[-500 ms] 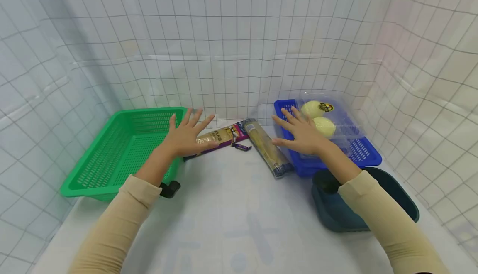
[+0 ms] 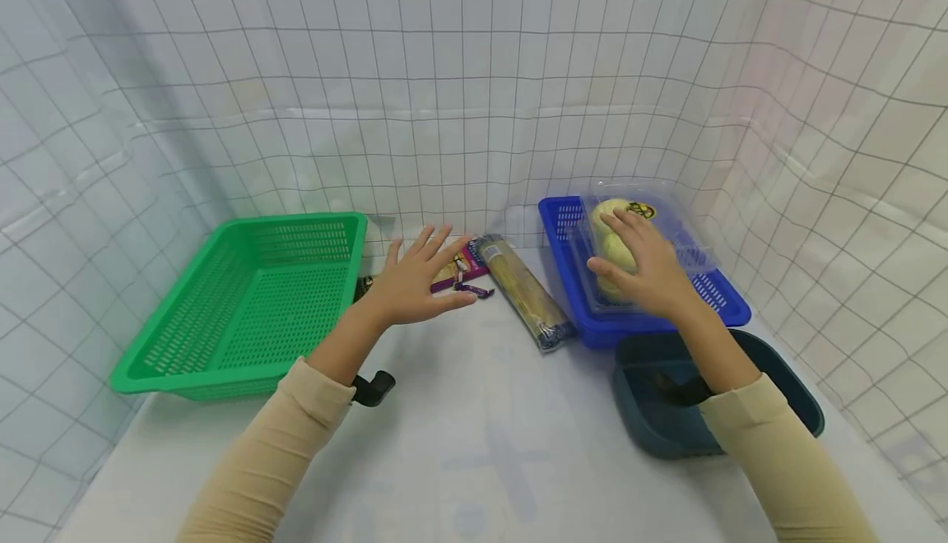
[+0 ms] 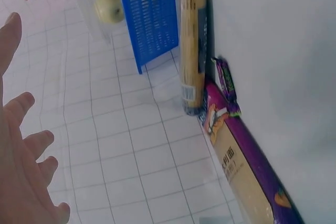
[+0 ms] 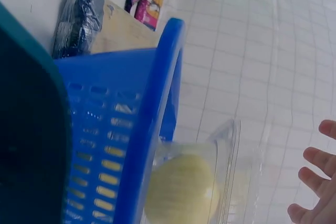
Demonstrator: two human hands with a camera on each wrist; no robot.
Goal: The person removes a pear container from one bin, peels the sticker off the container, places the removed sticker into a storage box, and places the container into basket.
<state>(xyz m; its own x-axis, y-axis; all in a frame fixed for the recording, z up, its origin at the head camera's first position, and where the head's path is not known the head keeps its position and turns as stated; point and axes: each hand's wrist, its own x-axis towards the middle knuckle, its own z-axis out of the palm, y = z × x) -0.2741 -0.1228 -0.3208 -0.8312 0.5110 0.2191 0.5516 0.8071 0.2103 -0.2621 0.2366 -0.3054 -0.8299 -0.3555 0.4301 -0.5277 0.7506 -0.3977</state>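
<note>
My left hand [image 2: 418, 288], fingers spread and holding nothing, hovers in front of a purple and gold packet [image 2: 468, 270] and hides part of it. Beside that packet lie a small purple wrapped candy [image 2: 474, 290] and a clear packet of long, pale yellow sticks like dry noodles [image 2: 527, 292]. My right hand [image 2: 646, 270] is held over the blue basket [image 2: 722, 300], empty, its fingers extended and thumb apart. In this basket is a clear plastic box [image 4: 231, 166] with its lid up, holding round pale yellow fruits [image 4: 181, 190]. Neither hand appears to touch anything.
A green basket [image 2: 281, 280] with slotted walls stands at the left. A dark teal bin [image 2: 644, 411] sits at the front right, under my right forearm. White gridded sheeting [image 2: 444, 74] surrounds the white table [image 2: 459, 411] at the back and sides.
Both hands have moved to the right. The left now covers more of the purple and gold packet, and the right has come in front of the fruits, its fingers less spread. The objects stay put.
</note>
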